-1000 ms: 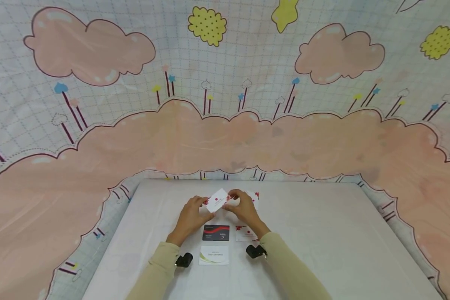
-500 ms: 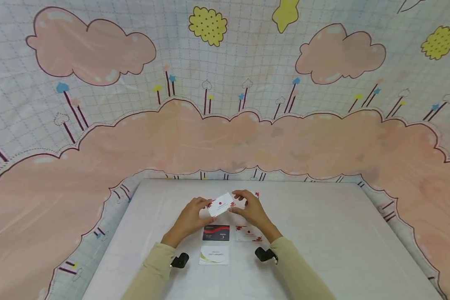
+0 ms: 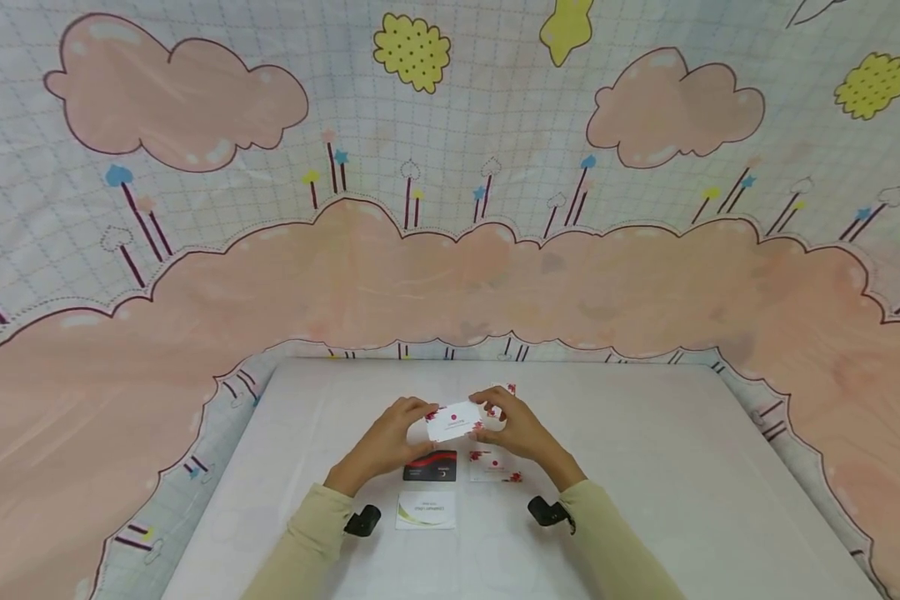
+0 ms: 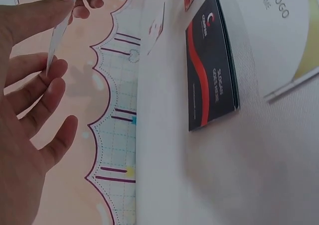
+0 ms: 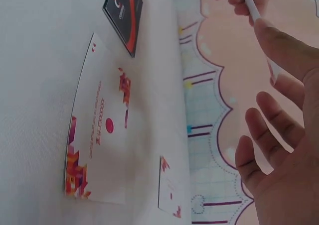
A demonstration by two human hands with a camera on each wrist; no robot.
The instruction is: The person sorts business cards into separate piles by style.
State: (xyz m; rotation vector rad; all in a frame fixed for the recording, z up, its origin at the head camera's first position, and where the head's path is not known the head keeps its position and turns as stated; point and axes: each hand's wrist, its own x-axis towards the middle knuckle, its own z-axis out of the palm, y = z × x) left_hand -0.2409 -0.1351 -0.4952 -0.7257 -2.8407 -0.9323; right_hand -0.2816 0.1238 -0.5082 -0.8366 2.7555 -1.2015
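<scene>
A white business card (image 3: 453, 422) with a red dot and red corner patterns is held up above the table between both hands. My left hand (image 3: 385, 437) pinches its left end, thumb on the near side and fingers on the far side. At the opposite end, my right hand (image 3: 521, 429) pinches it between thumb and index finger, the other fingers spread in the right wrist view. Both wrist views show the card edge-on, as a thin white strip (image 4: 58, 37). Below the hands lies a dark stack of cards (image 4: 212, 65) with a red wave.
Nearest the body lies a white and green card stack (image 3: 426, 510). To the right of the dark stack sits a white card with red corners (image 5: 102, 130). Another red-patterned card (image 5: 169, 187) lies farther back, partly behind the right hand. A patterned cloth (image 3: 450, 283) hangs behind the white table (image 3: 682, 483).
Both hands have moved the card a little right and toward the body. The card has turned from a steep slant to nearly level, and the right hand's fingers have shifted along its edge.
</scene>
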